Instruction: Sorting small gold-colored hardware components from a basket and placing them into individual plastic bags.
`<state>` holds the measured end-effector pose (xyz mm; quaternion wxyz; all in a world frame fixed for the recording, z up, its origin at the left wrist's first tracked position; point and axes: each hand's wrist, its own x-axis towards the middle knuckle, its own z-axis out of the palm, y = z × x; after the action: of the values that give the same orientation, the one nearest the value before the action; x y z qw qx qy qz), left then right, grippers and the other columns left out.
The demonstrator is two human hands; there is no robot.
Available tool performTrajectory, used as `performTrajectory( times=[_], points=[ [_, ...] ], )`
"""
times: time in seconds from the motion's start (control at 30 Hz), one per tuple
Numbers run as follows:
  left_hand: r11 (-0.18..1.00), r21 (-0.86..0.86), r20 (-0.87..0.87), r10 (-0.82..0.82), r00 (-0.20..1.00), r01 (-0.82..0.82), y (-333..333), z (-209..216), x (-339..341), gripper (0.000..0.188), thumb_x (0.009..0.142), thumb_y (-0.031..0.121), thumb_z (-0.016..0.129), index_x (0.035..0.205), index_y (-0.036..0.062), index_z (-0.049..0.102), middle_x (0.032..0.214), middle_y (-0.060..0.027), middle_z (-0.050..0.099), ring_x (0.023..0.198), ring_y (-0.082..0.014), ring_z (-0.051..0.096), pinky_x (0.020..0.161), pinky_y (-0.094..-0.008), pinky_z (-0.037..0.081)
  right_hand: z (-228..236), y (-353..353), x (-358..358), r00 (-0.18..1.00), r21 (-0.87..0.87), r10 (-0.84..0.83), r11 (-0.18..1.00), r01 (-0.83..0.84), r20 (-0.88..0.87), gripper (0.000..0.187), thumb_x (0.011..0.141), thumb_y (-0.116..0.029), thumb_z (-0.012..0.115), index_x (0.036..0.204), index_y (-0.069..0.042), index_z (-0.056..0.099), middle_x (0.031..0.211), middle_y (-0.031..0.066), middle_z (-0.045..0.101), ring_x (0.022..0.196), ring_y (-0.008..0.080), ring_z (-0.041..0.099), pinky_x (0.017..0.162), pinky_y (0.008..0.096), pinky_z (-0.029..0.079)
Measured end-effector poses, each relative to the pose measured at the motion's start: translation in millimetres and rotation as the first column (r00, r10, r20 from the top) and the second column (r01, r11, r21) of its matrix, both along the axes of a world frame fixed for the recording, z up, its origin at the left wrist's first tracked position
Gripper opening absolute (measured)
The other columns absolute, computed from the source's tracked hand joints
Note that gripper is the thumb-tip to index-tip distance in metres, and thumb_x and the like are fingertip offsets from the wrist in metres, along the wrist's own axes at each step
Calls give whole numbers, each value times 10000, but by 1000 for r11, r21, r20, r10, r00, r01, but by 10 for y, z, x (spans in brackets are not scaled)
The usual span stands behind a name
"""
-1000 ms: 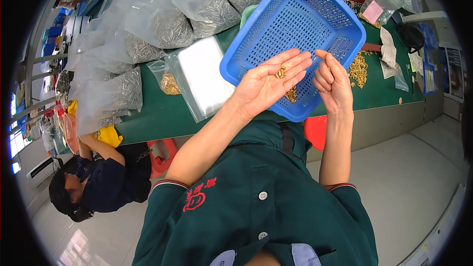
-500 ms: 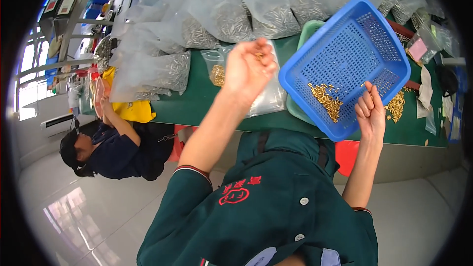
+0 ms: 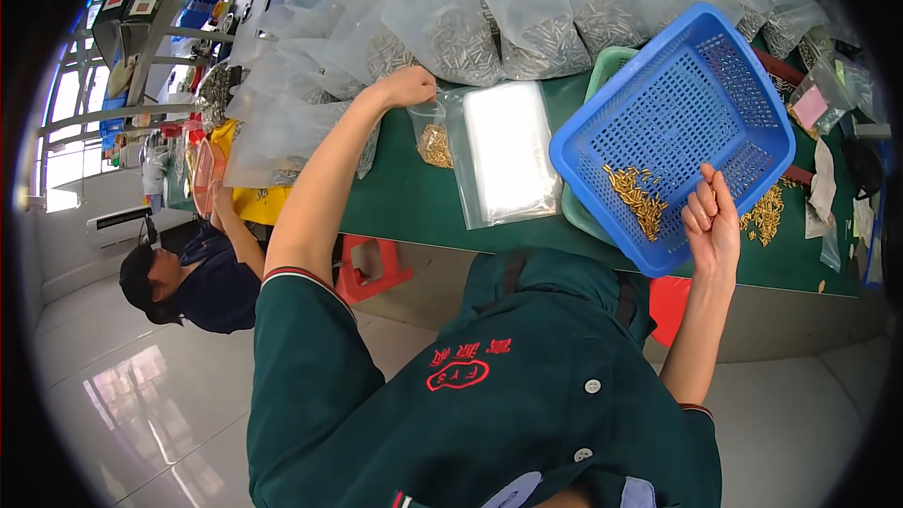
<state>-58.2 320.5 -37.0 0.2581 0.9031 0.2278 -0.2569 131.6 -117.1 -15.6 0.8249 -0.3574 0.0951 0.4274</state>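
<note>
Gold bits (image 3: pixel 640 205) lie in the near corner of your blue basket (image 3: pixel 673 122), by the green counter (image 3: pixel 395 212). A second ago, your left hand (image 3: pixel 408 87) was flat over the basket with gold bits on it. Now it is curled up by the top of the small clear bag (image 3: pixel 429 119), so it works there instead. Your right hand (image 3: pixel 712 221) stays at the basket, fingers bent. I can't tell if either hand has bits inside.
</note>
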Motion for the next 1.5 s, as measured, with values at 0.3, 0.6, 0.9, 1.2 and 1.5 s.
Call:
performTrajectory(
  times=[0.3,0.6,0.9,1.2,1.5],
  points=[
    [983,97,-244,-129,961,157,-102,141,52,260,712,121,457,883,18,624,842,-137,628,806,-244,590,719,-336,451,-15,-39,-10,997,22,-27,999,29,-71,221,910,-204,396,928,-21,519,540,-36,301,438,48,255,383,186,223],
    [502,-865,409,711,572,-6,-1615,1100,632,231,832,97,420,971,-42,541,925,-119,601,833,-159,556,777,-278,427,-210,-4,-23,836,276,143,961,10,-530,192,833,-44,426,1022,-19,453,662,5,385,508,81,325,432,206,262],
    [-740,-671,-625,520,583,-59,-3065,302,1242,402,895,212,264,1133,-74,415,1176,-192,467,1102,-287,447,970,-390,328,492,196,-105,753,-439,476,855,-276,454,269,908,-205,391,988,-16,565,532,-53,327,449,24,259,405,183,204],
    [-834,-546,-647,480,592,80,-3137,294,1288,373,886,192,280,1100,-89,398,1212,-236,415,1127,-304,416,995,-400,309,475,125,-46,891,-260,291,943,-206,349,263,884,-141,367,954,30,554,530,-37,360,441,37,279,402,194,210],
    [-828,-555,-594,464,657,82,-3124,286,1224,407,906,204,269,1182,-82,354,1288,-207,343,1214,-298,321,1020,-411,265,558,183,-121,775,-408,496,848,-337,391,245,888,-132,397,1057,11,500,542,-49,352,458,30,286,411,186,213]
  ],
)
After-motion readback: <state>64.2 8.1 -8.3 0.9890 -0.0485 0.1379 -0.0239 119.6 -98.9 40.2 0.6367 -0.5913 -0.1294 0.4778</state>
